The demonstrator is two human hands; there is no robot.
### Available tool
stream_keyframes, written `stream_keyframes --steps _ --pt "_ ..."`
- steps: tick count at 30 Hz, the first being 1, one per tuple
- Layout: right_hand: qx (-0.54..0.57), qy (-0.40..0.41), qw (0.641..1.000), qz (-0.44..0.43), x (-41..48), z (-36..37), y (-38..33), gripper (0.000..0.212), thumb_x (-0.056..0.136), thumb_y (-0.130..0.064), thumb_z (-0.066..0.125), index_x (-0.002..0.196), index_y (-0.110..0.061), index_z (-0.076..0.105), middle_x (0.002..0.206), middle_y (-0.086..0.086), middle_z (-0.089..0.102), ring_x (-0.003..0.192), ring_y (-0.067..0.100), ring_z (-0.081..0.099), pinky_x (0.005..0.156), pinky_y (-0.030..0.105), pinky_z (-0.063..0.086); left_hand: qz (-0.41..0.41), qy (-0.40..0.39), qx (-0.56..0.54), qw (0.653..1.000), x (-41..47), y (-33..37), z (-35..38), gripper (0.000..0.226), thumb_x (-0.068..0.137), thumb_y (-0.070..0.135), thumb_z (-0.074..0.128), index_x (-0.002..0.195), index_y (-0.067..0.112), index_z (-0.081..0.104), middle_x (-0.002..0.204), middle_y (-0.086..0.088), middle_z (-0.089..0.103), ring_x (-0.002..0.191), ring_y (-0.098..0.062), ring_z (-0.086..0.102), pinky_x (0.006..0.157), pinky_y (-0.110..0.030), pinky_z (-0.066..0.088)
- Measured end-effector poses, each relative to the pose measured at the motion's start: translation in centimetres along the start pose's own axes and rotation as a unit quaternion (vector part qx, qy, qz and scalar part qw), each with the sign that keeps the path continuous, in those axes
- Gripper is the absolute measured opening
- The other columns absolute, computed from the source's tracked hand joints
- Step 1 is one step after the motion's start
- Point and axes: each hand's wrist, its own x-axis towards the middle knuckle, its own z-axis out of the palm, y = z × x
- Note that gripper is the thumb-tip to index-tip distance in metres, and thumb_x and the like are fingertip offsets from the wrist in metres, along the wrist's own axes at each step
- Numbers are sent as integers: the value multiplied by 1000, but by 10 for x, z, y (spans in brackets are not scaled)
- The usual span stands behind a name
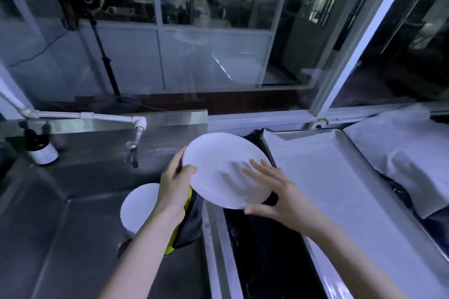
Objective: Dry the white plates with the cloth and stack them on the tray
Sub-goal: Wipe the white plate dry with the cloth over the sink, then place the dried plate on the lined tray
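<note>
I hold a white plate (216,162) tilted above the sink's right edge. My left hand (173,189) grips its left rim, thumb on the face, and also holds a grey and yellow cloth (190,226) that hangs down under the plate. My right hand (274,192) lies on the plate's lower right part, fingers spread over the face and thumb at the bottom rim. More white plates (139,209) sit stacked in the steel sink (60,213), partly hidden by my left forearm. The metal tray (345,143), lined with white paper, lies to the right with nothing on it.
A white pipe with a tap (132,150) runs over the sink's back. A dark bottle (41,149) stands at the back left. White cloth (401,153) covers something right of the tray. A dark black surface (262,250) lies between sink and tray. Glass panels rise behind.
</note>
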Motion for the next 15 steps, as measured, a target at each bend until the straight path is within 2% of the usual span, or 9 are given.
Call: stream_keyframes --steps 1,2,4,5,7,9,11,13,15 --pt "39 48 996 60 -13 -13 20 76 76 -72 64 144 -48 40 152 -26 35 141 -10 28 115 11 19 -1 -2 3 1000 -4 -6 16 48 91 4 50 123 38 62 116 25 62 108 6 52 90 -25 42" --pt "66 101 984 127 -25 -24 40 70 81 -61 66 145 -39 45 144 -21 45 131 -8 42 105 10 30 -2 -5 4 1000 -9 -11 35 48 92 5 50 127 37 61 122 21 61 114 -1 53 96 -29 42" --pt "130 161 946 250 -46 -38 74 52 91 -38 67 140 -24 54 121 -6 61 101 5 62 85 21 47 -2 -20 8 1000 -16 -23 74 49 93 5 51 132 34 58 128 17 59 118 -9 51 99 -34 42" --pt "182 173 925 284 -55 -41 88 41 94 -27 67 133 -18 60 107 0 66 84 8 65 74 26 52 -2 -29 11 1000 -19 -30 94 48 94 4 51 132 33 57 128 16 57 117 -9 50 97 -33 41" --pt "279 206 884 314 -70 -51 110 22 92 -6 64 113 -7 72 83 6 65 60 10 61 58 31 55 -5 -43 24 999 -21 -45 132 46 94 4 53 130 33 55 124 16 56 112 -8 51 93 -30 40" --pt "339 243 846 332 -86 -65 130 21 87 5 61 95 -7 76 73 8 59 54 14 52 51 28 50 -13 -61 44 997 -21 -62 165 46 93 5 54 131 33 54 121 16 56 104 -2 52 85 -27 42" --pt "367 268 821 345 -99 -77 152 23 85 8 58 89 -8 76 71 9 58 53 16 48 51 25 48 -23 -85 61 994 -18 -78 195 46 92 4 57 129 32 53 114 17 57 99 1 52 76 -22 42" --pt "370 283 808 362 -110 -86 176 22 86 7 58 92 -5 75 72 9 58 50 15 49 51 25 48 -41 -109 74 990 -14 -92 221 45 91 3 59 125 30 54 114 11 61 103 -10 57 77 -22 44" --pt "366 302 794 379 -119 -93 202 23 86 8 57 92 -7 74 71 8 58 47 15 48 51 25 49 -60 -123 94 986 -3 -104 244 38 90 3 61 119 28 60 121 2 64 112 -16 58 85 -26 46"
